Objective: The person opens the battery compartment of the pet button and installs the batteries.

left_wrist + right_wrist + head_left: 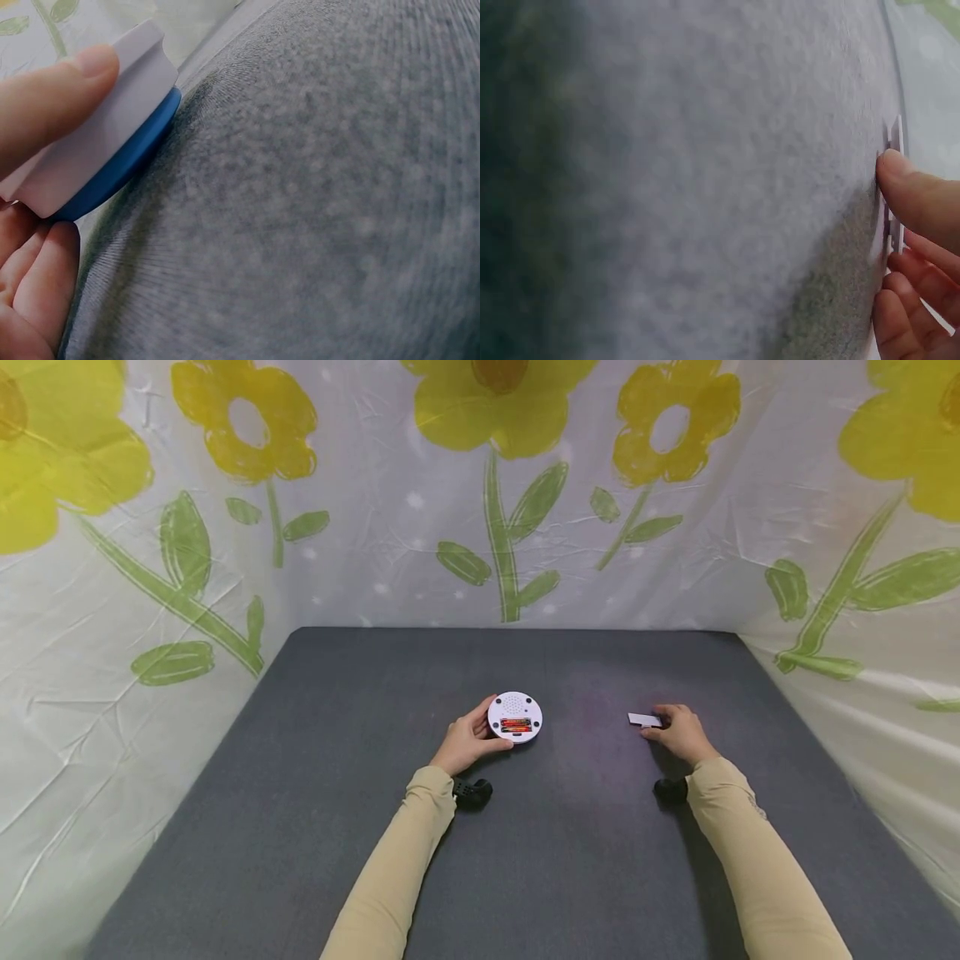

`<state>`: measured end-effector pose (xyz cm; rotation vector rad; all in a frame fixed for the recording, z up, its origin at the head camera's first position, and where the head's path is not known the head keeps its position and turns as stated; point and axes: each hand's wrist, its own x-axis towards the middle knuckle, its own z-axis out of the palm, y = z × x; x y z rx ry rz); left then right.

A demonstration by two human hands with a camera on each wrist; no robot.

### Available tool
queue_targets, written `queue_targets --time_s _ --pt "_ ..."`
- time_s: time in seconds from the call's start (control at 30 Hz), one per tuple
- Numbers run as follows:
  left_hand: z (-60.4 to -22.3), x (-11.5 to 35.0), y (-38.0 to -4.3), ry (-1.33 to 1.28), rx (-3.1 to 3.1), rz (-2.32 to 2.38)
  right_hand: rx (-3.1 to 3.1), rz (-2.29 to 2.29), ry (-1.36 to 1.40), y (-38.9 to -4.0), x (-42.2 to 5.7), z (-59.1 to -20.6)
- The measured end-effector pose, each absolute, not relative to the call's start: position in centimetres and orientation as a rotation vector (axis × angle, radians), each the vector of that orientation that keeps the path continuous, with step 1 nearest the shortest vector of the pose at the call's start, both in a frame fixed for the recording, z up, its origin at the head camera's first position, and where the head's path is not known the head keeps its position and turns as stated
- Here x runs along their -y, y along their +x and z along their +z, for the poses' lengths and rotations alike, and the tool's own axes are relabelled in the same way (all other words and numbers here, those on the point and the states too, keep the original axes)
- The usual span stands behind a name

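Observation:
My left hand (468, 741) grips a round white device (514, 703) by its left edge, thumb at the near side and fingers behind. Its underside faces up, showing small dark feet, a speaker grille and an uncovered battery compartment with red batteries (516, 725) in it. In the left wrist view the white body has a blue part (124, 161) beneath, turned toward the table. Farther right, my right hand (684, 732) pinches a small white battery cover (643, 720) between thumb and fingers. The right wrist view shows that thin cover (897, 135) edge-on, close to the tabletop.
A dark grey cloth-covered table (570, 860) lies under both hands. Around it hangs a white curtain (360, 527) with yellow flowers and green leaves. A black wrist camera (474, 794) juts from the left sleeve, and another black camera (670, 791) from the right.

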<state>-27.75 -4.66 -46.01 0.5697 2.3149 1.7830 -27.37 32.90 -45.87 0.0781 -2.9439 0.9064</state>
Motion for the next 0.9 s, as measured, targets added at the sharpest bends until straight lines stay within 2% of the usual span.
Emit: queue_targets --time_s 0.33,0.67,0.9 --pt "-45.9 4.7 -27.7 0.57 -2.323 1.771 2.916 0.923 0.158 -27.6 -33.1 -45.3" --pt "-46.1 4.6 -27.7 0.57 -2.297 1.795 3.012 0.963 0.073 -27.9 -32.9 -44.9" --pt "-46.0 4.7 -27.7 0.571 -2.293 1.805 2.966 0.981 0.131 -28.1 -31.9 -44.9"
